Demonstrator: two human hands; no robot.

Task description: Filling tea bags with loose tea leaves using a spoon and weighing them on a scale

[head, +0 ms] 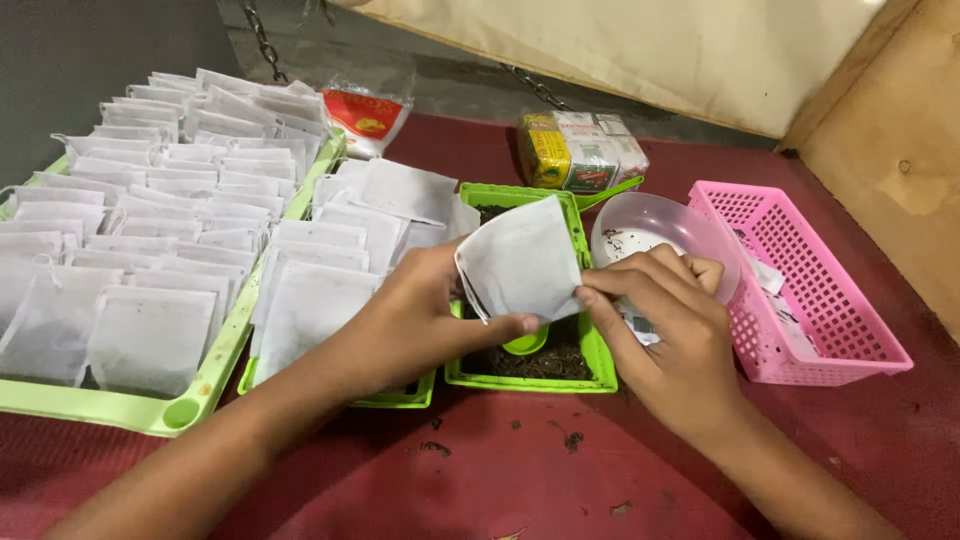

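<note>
Head view is showing both hands meeting over a small green tray [590,345] of loose dark tea leaves near the middle of the red table [480,470]. The left hand [420,315] is closing thumb and fingers on the lower left corner of a white paper tea bag [522,262], and the right hand [665,320] is pinching the bag's lower right edge between thumb and forefinger, so the bag is hanging tilted just above the tray. A green scoop [525,343] is lying in the leaves under the bag. Just left, a second green tray [400,398] is carrying flat empty bags, touching a large green tray [130,410] packed with rows of filled bags. Behind the right hand a clear plastic bowl [655,225] is sitting beside a pink basket [830,290] whose rim is running near the table's right side. Tea packets [580,150] are lying at the back. Open red surface is stretching along the near edge, with a few spilled leaves.
</note>
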